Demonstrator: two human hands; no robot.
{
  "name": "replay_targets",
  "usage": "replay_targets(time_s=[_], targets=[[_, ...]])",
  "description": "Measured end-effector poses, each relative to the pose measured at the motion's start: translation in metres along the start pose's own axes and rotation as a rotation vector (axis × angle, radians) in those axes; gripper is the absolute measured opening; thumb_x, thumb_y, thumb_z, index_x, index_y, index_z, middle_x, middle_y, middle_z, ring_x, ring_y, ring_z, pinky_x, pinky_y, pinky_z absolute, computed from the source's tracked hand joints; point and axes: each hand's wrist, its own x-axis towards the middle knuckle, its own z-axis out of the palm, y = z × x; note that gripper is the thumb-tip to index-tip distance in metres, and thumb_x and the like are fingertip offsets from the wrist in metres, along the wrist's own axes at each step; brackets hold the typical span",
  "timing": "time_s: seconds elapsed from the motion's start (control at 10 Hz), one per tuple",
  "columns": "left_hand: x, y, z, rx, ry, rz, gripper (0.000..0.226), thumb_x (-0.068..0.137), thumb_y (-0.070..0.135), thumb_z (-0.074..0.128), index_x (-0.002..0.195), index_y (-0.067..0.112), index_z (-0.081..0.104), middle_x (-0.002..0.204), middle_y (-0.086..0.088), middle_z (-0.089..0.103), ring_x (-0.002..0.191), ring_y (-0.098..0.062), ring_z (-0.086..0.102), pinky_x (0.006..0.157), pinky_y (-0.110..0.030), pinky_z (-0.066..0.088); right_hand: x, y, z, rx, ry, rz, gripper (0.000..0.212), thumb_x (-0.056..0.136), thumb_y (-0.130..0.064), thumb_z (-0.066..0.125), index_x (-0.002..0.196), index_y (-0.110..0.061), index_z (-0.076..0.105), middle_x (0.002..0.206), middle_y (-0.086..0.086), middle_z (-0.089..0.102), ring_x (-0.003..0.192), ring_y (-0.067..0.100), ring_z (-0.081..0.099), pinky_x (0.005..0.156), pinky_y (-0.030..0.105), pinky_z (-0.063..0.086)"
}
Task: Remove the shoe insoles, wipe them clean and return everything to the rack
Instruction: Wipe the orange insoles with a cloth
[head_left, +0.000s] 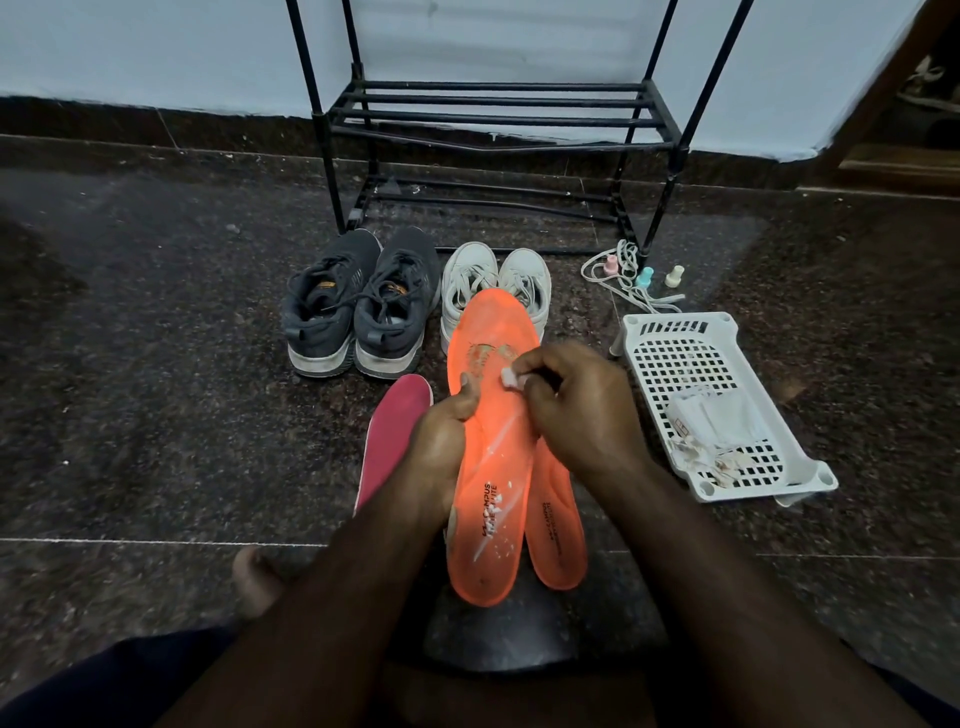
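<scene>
The left hand (441, 441) is gripping an orange insole (488, 457) along its left edge, thumb curled onto its top face, holding it raised above the floor (156, 364). The right hand (576, 410) is pinching a small white wad (510, 378) between its fingertips and pressing it on the insole's upper half. A second orange insole (558, 530) is lying just under the held one, to its right, and a red insole (389, 436) is lying on the floor to its left. Beyond them, a pair of dark shoes (358, 306) and a pair of white shoes (493, 286) are standing side by side in front of the black rack (498, 119). A white basket (722, 405) holding wipes is sitting on the floor to the right.
</scene>
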Motion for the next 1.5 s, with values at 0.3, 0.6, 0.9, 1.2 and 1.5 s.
replay_targets(time_s=[0.3,0.6,0.9,1.2,1.5], targets=[[0.002,0.002,-0.003,0.004,0.091,0.012,0.046,0.101,0.042,0.047,0.128,0.009,0.064,0.123,-0.022,0.067,0.108,-0.038,0.065,0.108,-0.056,0.044,-0.013,-0.012,0.01,-0.02,-0.238,-0.056,0.018,0.08,-0.002,0.068,0.09,-0.015,0.076,0.09,-0.004,0.073,0.086,0.005,0.06,0.081,0.012,0.041],[-0.008,0.002,0.008,-0.028,-0.002,-0.004,0.051,0.107,0.041,0.033,0.1,0.001,0.065,0.082,-0.018,0.075,0.069,-0.028,0.075,0.068,-0.039,0.06,-0.009,-0.009,0.003,-0.041,-0.249,0.05,0.012,0.083,-0.012,0.071,0.091,-0.019,0.076,0.093,-0.006,0.072,0.089,0.009,0.063,0.086,0.025,0.046],[-0.008,0.004,0.008,-0.053,0.007,0.028,0.049,0.105,0.043,0.039,0.12,0.004,0.064,0.099,-0.018,0.074,0.084,-0.031,0.073,0.081,-0.044,0.056,0.002,0.001,-0.01,0.142,-0.18,0.125,0.019,0.085,-0.009,0.072,0.096,-0.024,0.074,0.09,-0.014,0.069,0.08,-0.004,0.063,0.075,0.016,0.05],[-0.008,0.003,0.007,-0.081,0.003,0.029,0.057,0.103,0.045,0.04,0.134,0.0,0.057,0.126,-0.025,0.065,0.115,-0.039,0.062,0.1,-0.051,0.049,-0.001,0.006,0.003,-0.1,-0.171,-0.072,0.025,0.079,0.005,0.066,0.091,-0.014,0.078,0.094,-0.001,0.07,0.092,0.013,0.063,0.088,0.026,0.048],[-0.005,0.003,0.005,-0.091,0.003,0.042,0.055,0.104,0.047,0.037,0.116,0.001,0.064,0.104,-0.021,0.072,0.091,-0.034,0.07,0.091,-0.047,0.051,-0.01,-0.009,0.003,-0.054,-0.338,0.001,0.022,0.082,-0.002,0.067,0.09,-0.019,0.078,0.092,-0.006,0.073,0.089,0.007,0.063,0.085,0.021,0.046]])
